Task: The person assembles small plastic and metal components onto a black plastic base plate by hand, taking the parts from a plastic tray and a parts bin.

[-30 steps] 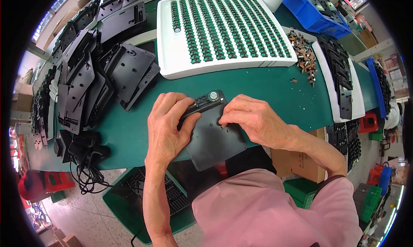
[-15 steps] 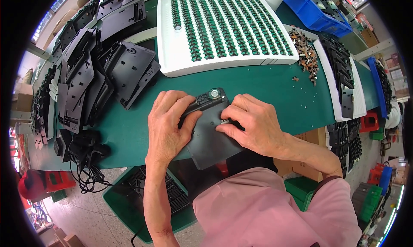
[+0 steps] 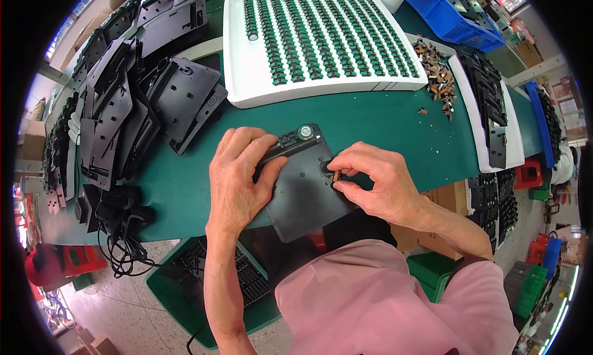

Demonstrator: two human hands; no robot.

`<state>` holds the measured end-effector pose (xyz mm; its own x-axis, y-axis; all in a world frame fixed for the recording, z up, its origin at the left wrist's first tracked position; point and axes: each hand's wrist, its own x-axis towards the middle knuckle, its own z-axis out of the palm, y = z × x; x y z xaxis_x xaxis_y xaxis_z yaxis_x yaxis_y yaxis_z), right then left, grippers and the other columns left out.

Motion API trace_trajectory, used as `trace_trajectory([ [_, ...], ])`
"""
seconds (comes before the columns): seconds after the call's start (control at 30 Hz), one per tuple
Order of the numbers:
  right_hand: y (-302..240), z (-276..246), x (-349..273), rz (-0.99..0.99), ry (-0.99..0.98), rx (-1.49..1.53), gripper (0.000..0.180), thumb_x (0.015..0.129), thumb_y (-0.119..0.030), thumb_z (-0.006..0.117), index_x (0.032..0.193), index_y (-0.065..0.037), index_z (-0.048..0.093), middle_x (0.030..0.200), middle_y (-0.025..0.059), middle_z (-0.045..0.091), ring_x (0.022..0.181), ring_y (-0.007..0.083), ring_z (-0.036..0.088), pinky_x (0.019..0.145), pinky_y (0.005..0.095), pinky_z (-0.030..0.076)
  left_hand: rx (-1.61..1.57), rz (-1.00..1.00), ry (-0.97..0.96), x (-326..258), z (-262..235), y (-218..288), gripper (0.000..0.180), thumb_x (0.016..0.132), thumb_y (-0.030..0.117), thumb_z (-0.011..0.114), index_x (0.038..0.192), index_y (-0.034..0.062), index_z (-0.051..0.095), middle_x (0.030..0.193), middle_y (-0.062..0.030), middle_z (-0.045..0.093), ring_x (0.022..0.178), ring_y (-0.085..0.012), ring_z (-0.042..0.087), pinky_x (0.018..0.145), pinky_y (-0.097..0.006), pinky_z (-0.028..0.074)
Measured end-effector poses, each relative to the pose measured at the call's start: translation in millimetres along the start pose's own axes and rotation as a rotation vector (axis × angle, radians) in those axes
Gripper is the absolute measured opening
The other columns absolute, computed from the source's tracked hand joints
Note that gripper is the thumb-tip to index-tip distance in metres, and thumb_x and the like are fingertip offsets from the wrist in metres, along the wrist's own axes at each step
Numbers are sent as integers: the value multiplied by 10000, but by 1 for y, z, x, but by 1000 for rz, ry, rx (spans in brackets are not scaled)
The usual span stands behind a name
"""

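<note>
The flat, rectangular black plastic panel (image 3: 299, 200) carries a silver-white disc (image 3: 305, 132). The small held part (image 3: 336, 176) is brown. The flat worktop (image 3: 383, 123) is green. The rectangular white foam tray (image 3: 250, 74) shows parallel stripes of green-and-black components (image 3: 314, 46).

The left fingers (image 3: 263, 147) grip a black panel (image 3: 302, 200); to their right, the right fingers (image 3: 355, 162) pinch a small brown part (image 3: 336, 176). Beyond both, a white foam tray (image 3: 248, 74) rests on the green desk (image 3: 179, 210).
</note>
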<state>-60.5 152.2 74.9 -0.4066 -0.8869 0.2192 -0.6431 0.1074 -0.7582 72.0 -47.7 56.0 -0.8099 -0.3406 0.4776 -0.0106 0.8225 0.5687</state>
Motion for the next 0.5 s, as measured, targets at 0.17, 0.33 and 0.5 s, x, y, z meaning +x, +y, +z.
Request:
trace_trajectory([
  [0.17,3,0,-3,1,20,57,270,780,82,754,1030,-11,714,927,83,675,788,177,660,677,292,544,-8,-2,5,0,1,0,289,705,56,815,962,7,692,958,-91,648,889,-293,602,759,-393,514],
  [0.33,9,-2,-5,-73,-17,21,223,797,51,742,1002,-30,712,882,80,643,725,228,647,617,324,515,-15,-4,9,0,1,0,287,706,59,814,959,5,691,955,-92,648,888,-294,601,759,-392,513],
  [0.5,2,3,-2,-38,71,62,205,803,44,745,990,-31,703,876,83,640,716,239,642,608,330,514,-8,8,8,0,1,0,286,709,60,813,962,6,691,953,-91,646,883,-294,601,758,-392,511],
])
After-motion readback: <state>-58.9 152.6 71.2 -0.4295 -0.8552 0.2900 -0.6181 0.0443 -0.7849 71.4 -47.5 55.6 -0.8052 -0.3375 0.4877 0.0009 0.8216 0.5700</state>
